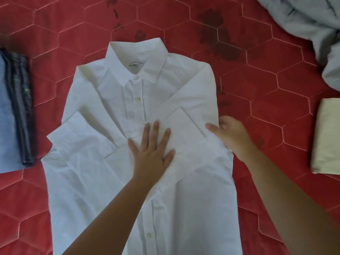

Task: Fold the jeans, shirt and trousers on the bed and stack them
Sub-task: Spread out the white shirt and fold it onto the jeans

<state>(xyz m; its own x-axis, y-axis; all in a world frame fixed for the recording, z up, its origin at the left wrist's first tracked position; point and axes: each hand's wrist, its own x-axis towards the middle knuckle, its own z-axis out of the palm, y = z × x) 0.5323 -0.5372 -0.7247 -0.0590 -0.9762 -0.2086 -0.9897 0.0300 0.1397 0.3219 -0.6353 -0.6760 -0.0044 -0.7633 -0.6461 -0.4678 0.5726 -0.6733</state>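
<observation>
A white button-up shirt [103,173] lies face up on the red quilted bed [276,100], collar at the far end. Both sleeves are folded in across the chest, cuffs meeting near the middle. My left hand [151,150] presses flat on the crossed sleeves, fingers spread. At the shirt's right side edge my right hand [230,133] has its thumb on top and its fingers curled under the fabric. Folded blue jeans [12,111] rest at the left edge of the view. A folded cream garment [326,138] sits at the right edge.
A crumpled pale grey-blue cloth [312,24] is heaped at the far right corner. Dark stains [219,34] mark the bedcover beyond the collar. Red cover shows on both sides of the shirt.
</observation>
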